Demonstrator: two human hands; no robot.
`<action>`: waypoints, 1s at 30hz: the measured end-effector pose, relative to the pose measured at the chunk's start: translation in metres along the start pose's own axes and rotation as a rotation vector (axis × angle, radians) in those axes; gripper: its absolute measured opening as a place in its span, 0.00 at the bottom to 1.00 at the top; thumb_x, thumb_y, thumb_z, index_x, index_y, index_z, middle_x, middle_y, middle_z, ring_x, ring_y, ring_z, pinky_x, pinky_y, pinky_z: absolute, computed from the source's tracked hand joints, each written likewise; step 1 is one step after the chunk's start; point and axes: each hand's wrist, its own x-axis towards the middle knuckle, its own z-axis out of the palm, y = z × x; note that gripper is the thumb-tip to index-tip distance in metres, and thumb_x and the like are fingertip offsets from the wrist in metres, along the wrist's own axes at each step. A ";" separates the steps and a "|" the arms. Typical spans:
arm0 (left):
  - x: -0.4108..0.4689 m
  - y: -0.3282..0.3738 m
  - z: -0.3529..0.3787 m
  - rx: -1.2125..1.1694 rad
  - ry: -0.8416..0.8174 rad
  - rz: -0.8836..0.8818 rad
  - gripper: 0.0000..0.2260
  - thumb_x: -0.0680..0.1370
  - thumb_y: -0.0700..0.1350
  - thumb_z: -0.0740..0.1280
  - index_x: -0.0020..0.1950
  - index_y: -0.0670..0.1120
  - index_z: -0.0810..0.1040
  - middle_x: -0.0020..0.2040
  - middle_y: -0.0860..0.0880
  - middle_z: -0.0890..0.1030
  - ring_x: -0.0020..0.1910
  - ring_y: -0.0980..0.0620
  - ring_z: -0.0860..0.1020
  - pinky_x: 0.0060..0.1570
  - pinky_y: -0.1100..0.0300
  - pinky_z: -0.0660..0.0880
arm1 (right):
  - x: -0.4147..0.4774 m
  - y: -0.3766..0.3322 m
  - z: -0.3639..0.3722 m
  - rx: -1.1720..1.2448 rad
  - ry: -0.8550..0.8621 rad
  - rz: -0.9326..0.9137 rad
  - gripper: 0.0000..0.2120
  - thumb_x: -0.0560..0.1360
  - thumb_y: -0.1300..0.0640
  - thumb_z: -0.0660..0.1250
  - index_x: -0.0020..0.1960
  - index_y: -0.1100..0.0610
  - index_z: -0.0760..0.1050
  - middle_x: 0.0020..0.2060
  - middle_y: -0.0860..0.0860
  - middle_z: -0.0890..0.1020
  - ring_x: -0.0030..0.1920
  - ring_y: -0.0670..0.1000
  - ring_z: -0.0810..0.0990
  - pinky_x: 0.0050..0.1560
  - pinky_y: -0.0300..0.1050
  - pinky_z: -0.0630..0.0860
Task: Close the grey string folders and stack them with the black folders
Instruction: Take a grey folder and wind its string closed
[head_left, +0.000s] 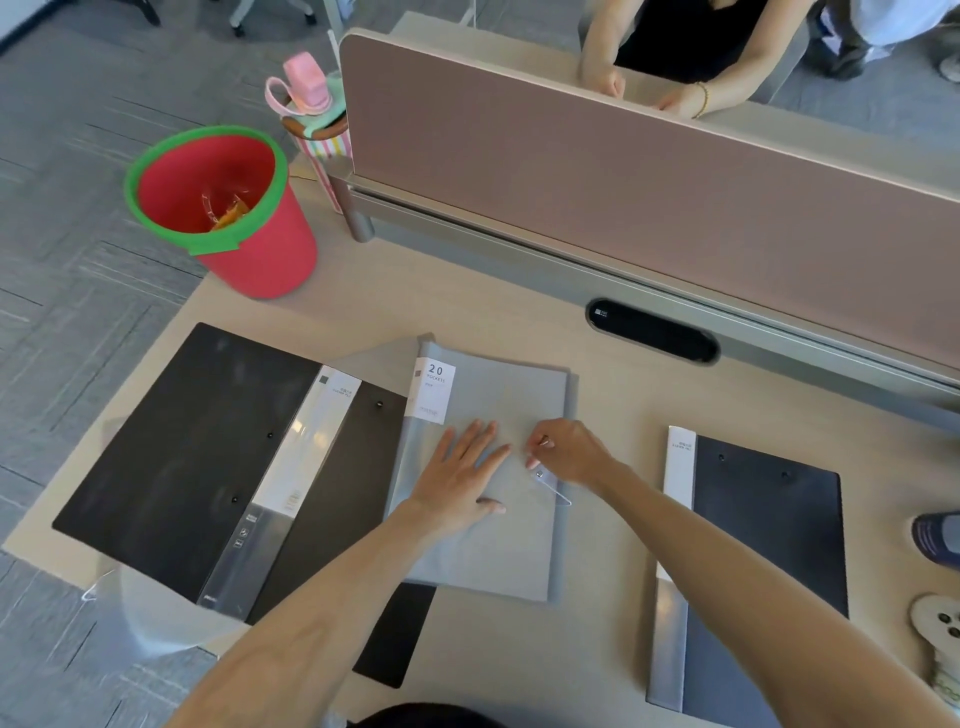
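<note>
A grey string folder (498, 395) with a white "20 pockets" label lies shut in the middle of the desk. My left hand (462, 473) presses flat on its cover, fingers spread. My right hand (563, 449) pinches the thin string by the small button (540, 474) near the folder's right edge; a clear flap tip (557, 493) shows below it. An open black folder (197, 447) lies spread at the left, partly under the grey one. A closed black folder (769, 540) with a white spine label lies at the right.
A red bucket (260, 249) with a green rim stands at the desk's far left corner. A pink divider panel (623, 182) runs along the back, with another person's hands behind it. A black cable slot (652, 330) sits beneath. A white object (940, 639) lies at the right edge.
</note>
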 end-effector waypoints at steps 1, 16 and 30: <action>0.000 0.000 0.000 -0.002 -0.006 -0.001 0.37 0.76 0.59 0.65 0.79 0.50 0.53 0.81 0.46 0.46 0.79 0.44 0.42 0.74 0.47 0.36 | -0.001 0.002 -0.001 -0.020 0.011 -0.014 0.08 0.72 0.58 0.61 0.38 0.48 0.76 0.35 0.43 0.85 0.42 0.48 0.83 0.44 0.43 0.78; 0.001 0.000 -0.002 0.086 -0.077 -0.007 0.36 0.78 0.61 0.60 0.80 0.51 0.46 0.80 0.46 0.40 0.79 0.45 0.38 0.73 0.48 0.33 | -0.024 0.050 -0.004 -0.648 0.297 -0.699 0.28 0.63 0.64 0.76 0.63 0.55 0.77 0.33 0.48 0.80 0.31 0.50 0.80 0.23 0.40 0.73; 0.002 0.003 -0.001 0.123 -0.112 -0.011 0.36 0.79 0.62 0.57 0.79 0.52 0.42 0.80 0.46 0.38 0.78 0.45 0.36 0.74 0.47 0.34 | -0.031 0.058 0.010 -0.816 0.290 -0.496 0.06 0.73 0.55 0.63 0.42 0.57 0.75 0.34 0.51 0.77 0.31 0.52 0.78 0.21 0.44 0.69</action>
